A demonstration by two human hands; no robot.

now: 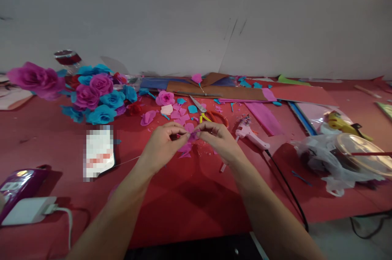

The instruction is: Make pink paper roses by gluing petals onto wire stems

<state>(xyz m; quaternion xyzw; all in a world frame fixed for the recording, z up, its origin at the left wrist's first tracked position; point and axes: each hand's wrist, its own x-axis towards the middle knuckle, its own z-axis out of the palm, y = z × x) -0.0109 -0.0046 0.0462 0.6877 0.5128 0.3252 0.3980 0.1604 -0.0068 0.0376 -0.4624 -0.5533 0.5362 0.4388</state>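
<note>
Between their fingertips, my left hand [167, 141] and my right hand [219, 139] pinch a small purple-pink paper petal [193, 133] over the red table. Both hands are closed on it, thumbs and forefingers nearly meeting. Loose pink paper petals [180, 117] and scraps lie just beyond and below the fingers. Scissors [199, 104] with yellow and orange handles lie open behind the hands. To the right of my right hand rests a white glue gun [251, 135], its nozzle end crusted with dark residue. A finished pink paper rose [165, 98] sits behind my left hand.
Pink and blue paper roses [101, 96] stand at the left, behind a phone [99, 149]. A white charger [30, 210] lies at front left. Paper sheets [214, 90] line the wall. At right are a yellow tool [339, 123] and a plastic bag [318, 162]; the glue gun's cord [288, 186] trails forward.
</note>
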